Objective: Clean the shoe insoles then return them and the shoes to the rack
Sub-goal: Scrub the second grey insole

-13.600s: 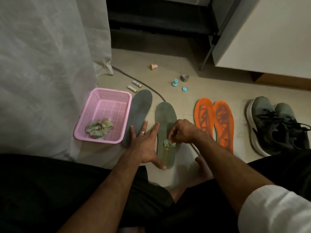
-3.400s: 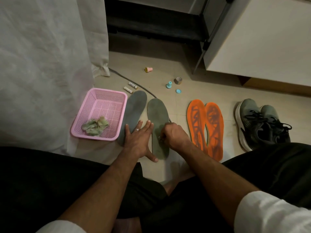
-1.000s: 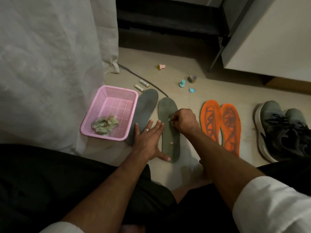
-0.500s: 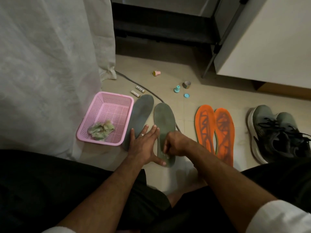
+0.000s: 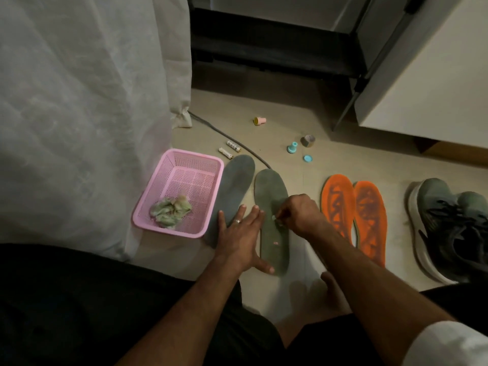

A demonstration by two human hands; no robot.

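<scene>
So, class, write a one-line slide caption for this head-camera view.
Left hand steadies a grey insole on the floor while the right hand rubs it with a small wipe.

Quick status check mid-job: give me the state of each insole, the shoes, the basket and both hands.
Left grey foam insole: flat on floor beside basket.
Right grey foam insole: flat, being wiped.
Orange insole pair: flat, side by side, untouched.
Dark grey sneakers: upright on floor, not racked.
Pink plastic mesh basket: holds crumpled used wipe.
Left hand: flat, pressing the grey insoles.
Right hand: pinches small wipe.
</scene>
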